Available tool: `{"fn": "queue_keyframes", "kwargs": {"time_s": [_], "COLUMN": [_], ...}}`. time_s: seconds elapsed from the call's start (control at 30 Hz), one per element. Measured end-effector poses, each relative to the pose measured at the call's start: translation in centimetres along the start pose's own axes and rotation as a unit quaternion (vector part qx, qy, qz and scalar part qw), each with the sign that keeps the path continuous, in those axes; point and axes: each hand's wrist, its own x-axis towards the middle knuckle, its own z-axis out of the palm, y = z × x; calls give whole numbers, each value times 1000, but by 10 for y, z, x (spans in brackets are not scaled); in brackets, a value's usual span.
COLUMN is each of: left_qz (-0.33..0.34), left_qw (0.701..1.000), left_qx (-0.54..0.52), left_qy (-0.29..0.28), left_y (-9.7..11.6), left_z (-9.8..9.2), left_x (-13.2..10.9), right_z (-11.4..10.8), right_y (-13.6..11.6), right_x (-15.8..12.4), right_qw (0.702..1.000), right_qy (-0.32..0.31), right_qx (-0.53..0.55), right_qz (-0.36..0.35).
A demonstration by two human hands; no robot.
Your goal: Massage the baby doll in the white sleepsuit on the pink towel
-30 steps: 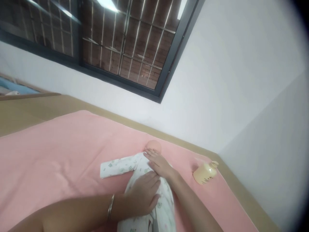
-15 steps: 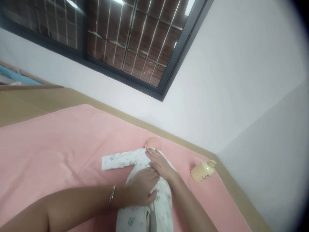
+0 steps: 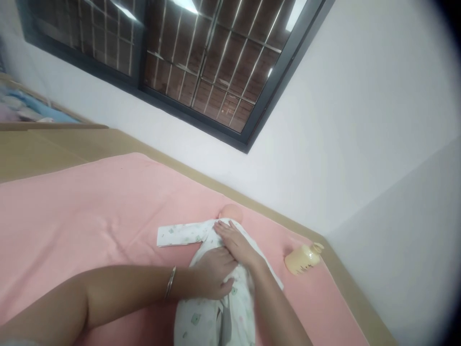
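Note:
A white baby romper point(image 3: 194, 312) with small green bear prints lies on a pink sheet, one sleeve stretched out to the left. A round peach-coloured shape point(image 3: 231, 212), perhaps a doll's head, shows just beyond its collar. My right hand point(image 3: 236, 242) rests flat on the upper chest of the romper, fingers stretched out and close together. Just below it, my left hand point(image 3: 214, 274) bends its fingers over the front of the romper; its fingertips press into the cloth and the thumb sits lower. What lies under the left palm is hidden. A grey strip shows in the gap between the legs.
A pale yellow pump bottle point(image 3: 302, 259) lies on its side on the pink sheet point(image 3: 72, 216), right of the romper. Tan edging point(image 3: 201, 180) runs along the white wall, below a dark-framed barred window point(image 3: 194, 108). Blue cloth point(image 3: 43, 105) shows at far left.
The view has shifted slightly, so the window sits a little further right. Both hands stay on the romper in nearly the same places; more of its right sleeve shows beside my right forearm.

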Motion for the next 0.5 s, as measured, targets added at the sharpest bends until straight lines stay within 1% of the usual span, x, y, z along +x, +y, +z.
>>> {"fn": "queue_keyframes", "kwargs": {"time_s": [0.03,0.1,0.2,0.27,0.33,0.4,0.5], "left_qz": [-5,-5,4,9,10,9,11], "left_qw": [1000,1000,999,999,1000,1000,1000], "left_qx": [4,21,45,43,24,4,-16], "left_qy": [-6,-3,24,28,15,4,-2], "left_y": [1,1,0,-1,-2,-3,-3], "left_z": [0,1,5,6,5,3,1], "left_x": [0,-1,-4,-4,-3,-1,0], "right_z": [0,3,14,21,25,24,15], "right_y": [5,18,34,37,31,19,0], "right_x": [5,5,-12,-29,-44,-52,-48], "right_qw": [1000,999,996,994,993,995,997], "right_qy": [3,17,60,86,97,91,63], "right_qx": [-8,-22,-21,-11,-4,2,23], "right_qz": [16,41,64,69,62,52,29]}}
